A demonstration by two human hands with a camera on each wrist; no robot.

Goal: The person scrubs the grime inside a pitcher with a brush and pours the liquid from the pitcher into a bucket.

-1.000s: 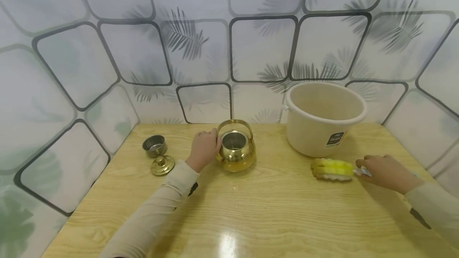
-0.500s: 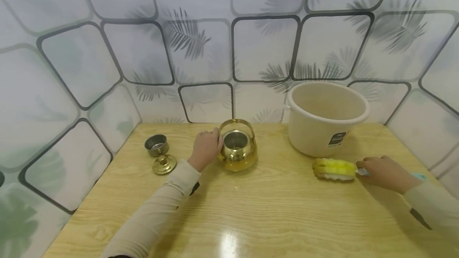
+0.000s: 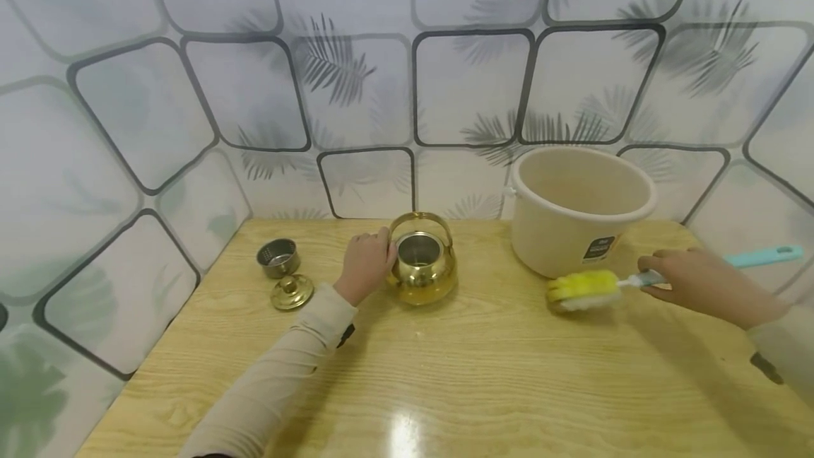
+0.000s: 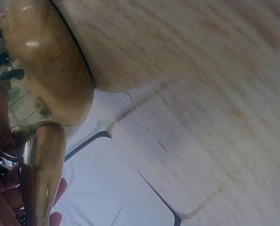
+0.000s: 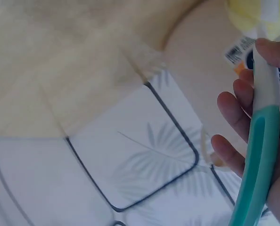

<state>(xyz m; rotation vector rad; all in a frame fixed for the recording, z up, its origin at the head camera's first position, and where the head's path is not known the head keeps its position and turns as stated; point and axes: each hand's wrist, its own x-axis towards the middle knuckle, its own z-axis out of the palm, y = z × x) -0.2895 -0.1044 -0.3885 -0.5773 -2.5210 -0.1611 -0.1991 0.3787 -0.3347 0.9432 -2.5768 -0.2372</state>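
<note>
A gold kettle (image 3: pixel 425 287) stands lidless on the wooden table, its arched handle upright and its steel-lined mouth facing up. My left hand (image 3: pixel 365 266) grips it at its left side; in the left wrist view the fingers lie around the kettle's tapered spout (image 4: pixel 42 165). My right hand (image 3: pixel 709 285) holds a long-handled sponge brush (image 3: pixel 584 290) with a yellow and white head. Its teal and white handle (image 5: pixel 262 146) runs across the palm, the thumb up near the sponge. The brush head is low over the table, in front of the bucket.
A large cream bucket (image 3: pixel 559 235) with a dark label stands at the back right. To the left of the kettle lie a perforated steel strainer cup (image 3: pixel 278 258) and a gold kettle lid (image 3: pixel 292 292). Patterned walls (image 3: pixel 356 182) border the table (image 3: pixel 445 387) at back and sides.
My right hand has lifted and tilted the sponge brush, so its teal handle end now points up to the right. The head shifted slightly left. The left hand keeps its grip on the kettle.
</note>
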